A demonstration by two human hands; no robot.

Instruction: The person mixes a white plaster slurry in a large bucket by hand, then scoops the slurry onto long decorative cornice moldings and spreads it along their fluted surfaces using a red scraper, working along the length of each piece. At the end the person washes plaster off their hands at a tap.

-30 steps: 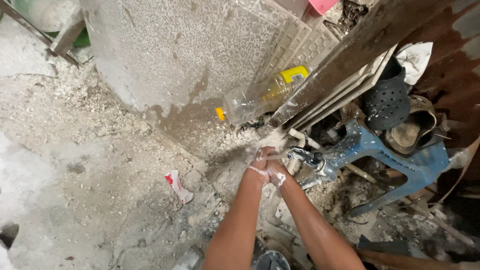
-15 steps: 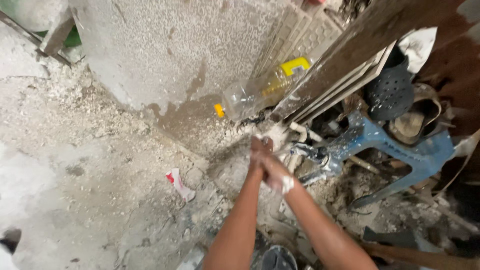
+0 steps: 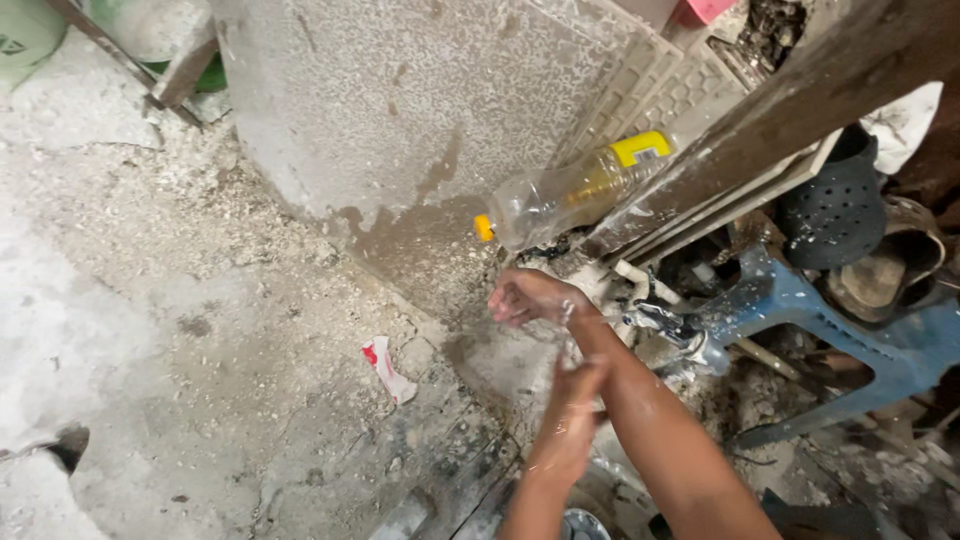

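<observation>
Here, my right hand point(image 3: 528, 297) curled into loose fist, fingers pressed together, wet, held out in front of damp grey concrete wall point(image 3: 400, 130). My left hand point(image 3: 572, 415) wraps right forearm just below wrist, fingers closed around it (both arms glisten with water). Clear plastic bottle with yellow cap and yellow label point(image 3: 570, 190) lies on its side just above right fist, cap toward wall, wedged against dark wooden plank point(image 3: 790, 110). Metal tap point(image 3: 665, 322) just right of my forearm, beside blue plastic chair point(image 3: 830, 320). Red-and-white scrap point(image 3: 385, 365) on rough floor, well left.
</observation>
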